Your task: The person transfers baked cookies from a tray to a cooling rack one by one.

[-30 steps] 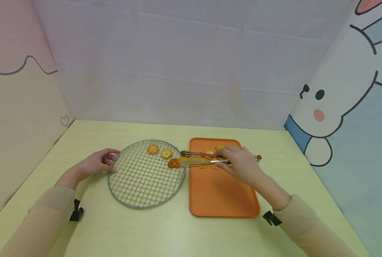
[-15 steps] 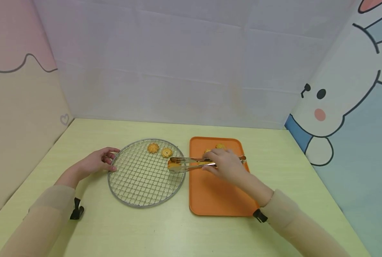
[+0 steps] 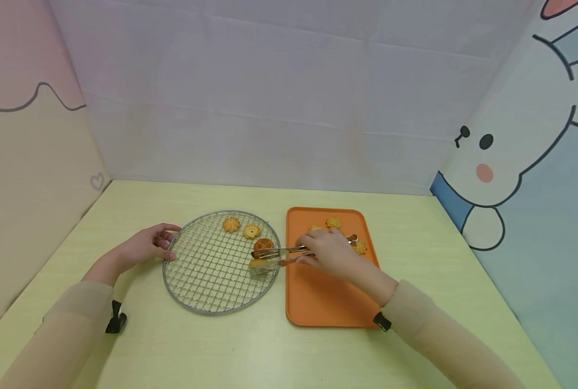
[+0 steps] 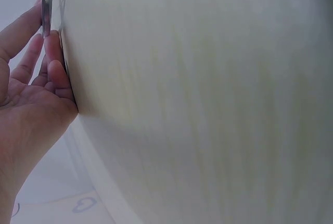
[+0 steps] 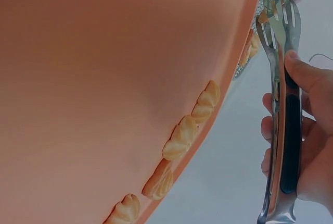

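A round wire cooling rack point(image 3: 211, 281) lies on the table, its rim between the thumb and fingers of my left hand point(image 3: 152, 244). In the left wrist view that hand point(image 4: 39, 83) pinches the thin metal edge. My right hand point(image 3: 329, 251) grips metal serving tongs point(image 3: 289, 256) with dark handle inlays point(image 5: 292, 146). Between the tong ends sits a golden cookie point(image 3: 258, 263), close over the right side of the rack. Just behind it a brown pretzel-shaped cookie point(image 3: 263, 244) lies on the mesh. Further back are a ring-shaped cookie point(image 3: 252, 231) and a flower-shaped cookie point(image 3: 231, 225).
Right of the rack lies an orange tray point(image 3: 337, 302), partly under my right hand. Several cookies are on its far half, among them a swirled cookie point(image 3: 333, 222) and another cookie point(image 3: 360, 247) near the right edge. Walls stand behind and at both sides.
My right hand has moved left and toward me with the tongs, carrying the cookie from behind the pretzel-shaped one to in front of it. My left hand stays at the rack's rim.
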### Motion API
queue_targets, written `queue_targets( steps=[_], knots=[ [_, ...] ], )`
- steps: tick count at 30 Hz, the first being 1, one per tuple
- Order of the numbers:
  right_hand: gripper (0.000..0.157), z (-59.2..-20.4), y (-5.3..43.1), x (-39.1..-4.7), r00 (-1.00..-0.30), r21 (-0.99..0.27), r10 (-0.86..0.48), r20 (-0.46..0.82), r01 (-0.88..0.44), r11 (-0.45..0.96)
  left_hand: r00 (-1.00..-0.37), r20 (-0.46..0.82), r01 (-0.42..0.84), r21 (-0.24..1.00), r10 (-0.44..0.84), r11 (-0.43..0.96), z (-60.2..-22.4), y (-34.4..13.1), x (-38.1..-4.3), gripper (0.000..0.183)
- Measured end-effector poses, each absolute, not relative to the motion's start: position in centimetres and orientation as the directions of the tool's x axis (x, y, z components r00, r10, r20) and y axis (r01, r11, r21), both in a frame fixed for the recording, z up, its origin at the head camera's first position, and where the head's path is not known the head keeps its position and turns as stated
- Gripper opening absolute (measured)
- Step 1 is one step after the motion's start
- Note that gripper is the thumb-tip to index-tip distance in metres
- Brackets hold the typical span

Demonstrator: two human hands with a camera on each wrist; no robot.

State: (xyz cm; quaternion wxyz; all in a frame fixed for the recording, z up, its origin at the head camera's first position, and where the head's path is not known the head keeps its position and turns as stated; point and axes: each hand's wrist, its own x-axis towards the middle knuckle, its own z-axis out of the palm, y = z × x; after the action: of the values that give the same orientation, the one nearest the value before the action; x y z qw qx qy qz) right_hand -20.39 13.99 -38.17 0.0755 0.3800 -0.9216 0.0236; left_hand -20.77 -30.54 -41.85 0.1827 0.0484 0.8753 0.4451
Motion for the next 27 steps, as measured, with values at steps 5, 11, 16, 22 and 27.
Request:
queue_targets(
  steps=[5,11,16,22,27],
  knots=[
    [0.032,-38.1,13.6,-20.5,-0.694,0.004,-0.708,0.133,-0.714,0.7,-0.928,-0.279,-0.082,0.798,0.246,0.597,-41.9,-30.6,-20.8,0.078],
    [0.032,-38.0,13.5,-20.4,-0.68,0.002,-0.72,0.138,-0.727,0.687,-0.926,-0.286,-0.086,0.798,0.248,0.597,-41.9,-30.7,-20.9,0.079],
    [0.032,-38.0,13.6,-20.4,-0.672,-0.002,-0.727,0.139,-0.735,0.679,-0.925,-0.283,-0.082,0.8,0.253,0.595,-41.8,-30.5,-20.9,0.078],
    [0.039,-37.7,13.8,-20.2,-0.695,-0.042,-0.71,0.111,-0.717,0.695,-0.926,-0.277,-0.076,0.801,0.255,0.594,-41.8,-30.5,-20.8,0.078],
    [0.041,-37.2,14.3,-19.9,-0.716,-0.048,-0.691,0.1,-0.697,0.716,-0.925,-0.284,-0.084,0.8,0.251,0.595,-41.8,-30.6,-20.8,0.078]
  ],
)
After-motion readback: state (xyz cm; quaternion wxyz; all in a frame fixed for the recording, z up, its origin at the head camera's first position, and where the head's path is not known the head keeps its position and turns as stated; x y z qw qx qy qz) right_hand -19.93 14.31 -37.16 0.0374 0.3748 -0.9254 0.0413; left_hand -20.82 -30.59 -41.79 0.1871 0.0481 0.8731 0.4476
